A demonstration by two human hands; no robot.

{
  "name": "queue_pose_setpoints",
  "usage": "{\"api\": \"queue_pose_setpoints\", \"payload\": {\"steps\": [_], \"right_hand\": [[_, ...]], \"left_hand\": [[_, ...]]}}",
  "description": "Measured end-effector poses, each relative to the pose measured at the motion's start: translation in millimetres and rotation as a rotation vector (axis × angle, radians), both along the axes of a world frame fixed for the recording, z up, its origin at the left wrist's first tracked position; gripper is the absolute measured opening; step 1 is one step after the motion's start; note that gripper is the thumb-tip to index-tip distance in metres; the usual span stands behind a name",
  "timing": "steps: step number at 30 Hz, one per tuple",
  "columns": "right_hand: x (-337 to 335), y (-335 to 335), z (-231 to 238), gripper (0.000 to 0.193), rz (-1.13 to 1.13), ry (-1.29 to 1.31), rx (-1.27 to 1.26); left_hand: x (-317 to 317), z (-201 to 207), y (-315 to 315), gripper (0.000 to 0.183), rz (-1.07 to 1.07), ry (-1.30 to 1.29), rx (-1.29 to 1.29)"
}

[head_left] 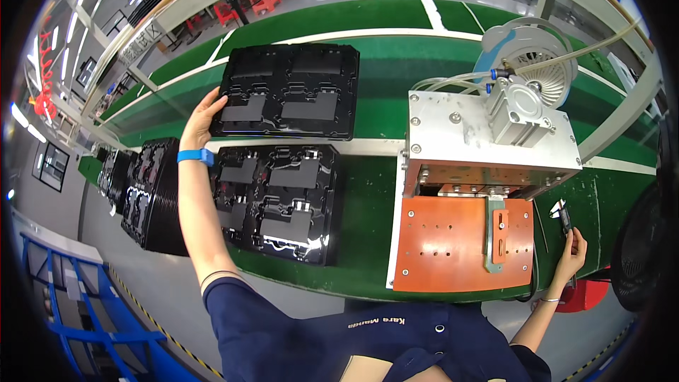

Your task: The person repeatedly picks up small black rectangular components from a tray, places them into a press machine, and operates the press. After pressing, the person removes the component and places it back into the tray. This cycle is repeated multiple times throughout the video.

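Observation:
My left hand [204, 114] grips the left edge of a black moulded plastic tray [288, 90], at the far side of the bench. Dark flat L-shaped pieces [309, 111] sit in its pockets. Nearer to me is a second black tray [327, 205] with similar pieces, partly hidden by my left forearm. At the far right, my right hand [571, 253] is closed on a caliper [565, 219], its silver jaws pointing away from me. Left of it stands a press fixture with a silver top housing [453, 124] and an orange base plate [445, 240] carrying a narrow metal guide [493, 233].
Stacked black trays [152, 194] stand at the left. A white fan [541, 64] sits behind the fixture's air cylinder [522, 106], with hoses crossing there. A green belt [382, 64] runs behind the bench. A dark round fan [636, 255] is at the right edge.

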State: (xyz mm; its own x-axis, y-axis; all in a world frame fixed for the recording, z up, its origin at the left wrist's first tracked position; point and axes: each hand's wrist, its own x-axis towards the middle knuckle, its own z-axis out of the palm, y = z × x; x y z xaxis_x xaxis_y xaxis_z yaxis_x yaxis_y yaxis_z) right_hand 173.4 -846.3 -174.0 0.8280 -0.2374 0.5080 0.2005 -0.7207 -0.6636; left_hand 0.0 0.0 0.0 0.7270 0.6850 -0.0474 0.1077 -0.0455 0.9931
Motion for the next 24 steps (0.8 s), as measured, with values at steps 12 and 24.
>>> {"api": "queue_pose_setpoints", "payload": {"steps": [12,24], "right_hand": [[-18,-1,51,0.023,-0.04,-0.093,-0.09],[-80,274,231,0.017,1.388,-0.255,-0.322]], "left_hand": [[39,-85,40,0.062,-0.004,0.327,0.035],[-46,-5,-64,0.031,-0.082,0.472,1.154]]}}
